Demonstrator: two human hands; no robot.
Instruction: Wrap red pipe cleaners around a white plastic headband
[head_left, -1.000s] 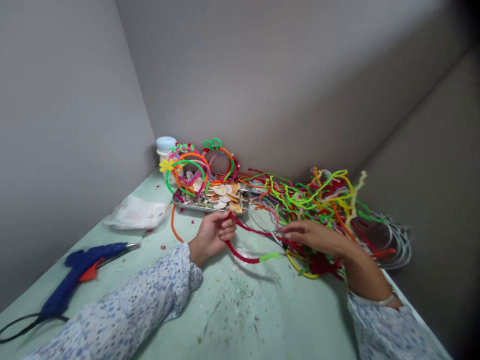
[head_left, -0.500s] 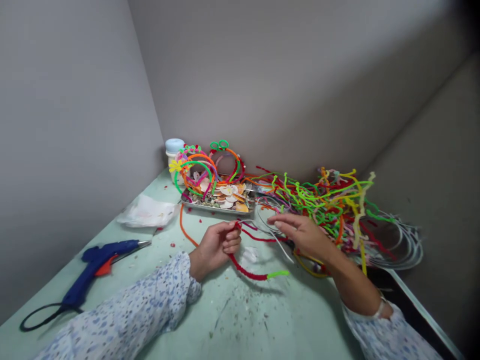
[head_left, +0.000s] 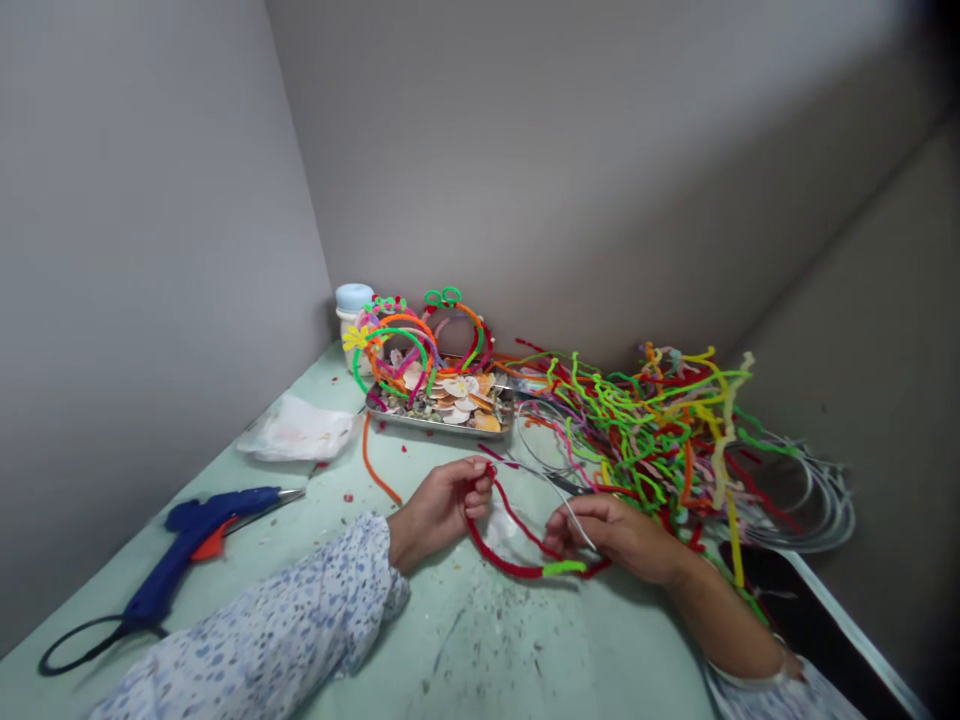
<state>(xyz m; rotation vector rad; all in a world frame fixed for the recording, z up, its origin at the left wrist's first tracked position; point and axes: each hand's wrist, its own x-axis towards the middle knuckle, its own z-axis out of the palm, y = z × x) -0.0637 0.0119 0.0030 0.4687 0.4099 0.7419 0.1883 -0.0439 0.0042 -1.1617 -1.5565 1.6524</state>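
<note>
The left hand point(head_left: 444, 512) is closed, with thumb and fingers holding the upper end of a red fuzzy strand point(head_left: 519, 571), which bends as a loop over the table point(head_left: 480, 660) between both hands. The right hand point(head_left: 611, 535) is half curled at the other side of this loop; I cannot tell whether it really grips. In my judgement the work is partly done: the lower side, red with a short green part point(head_left: 564, 568), looks formed, while the thinner upper length seems not yet fixed. Behind, the shell tray point(head_left: 435, 427) and the heap of coloured strands point(head_left: 652, 455) limit the room. The table's right edge is near the right forearm; more room lies towards the person.
</note>
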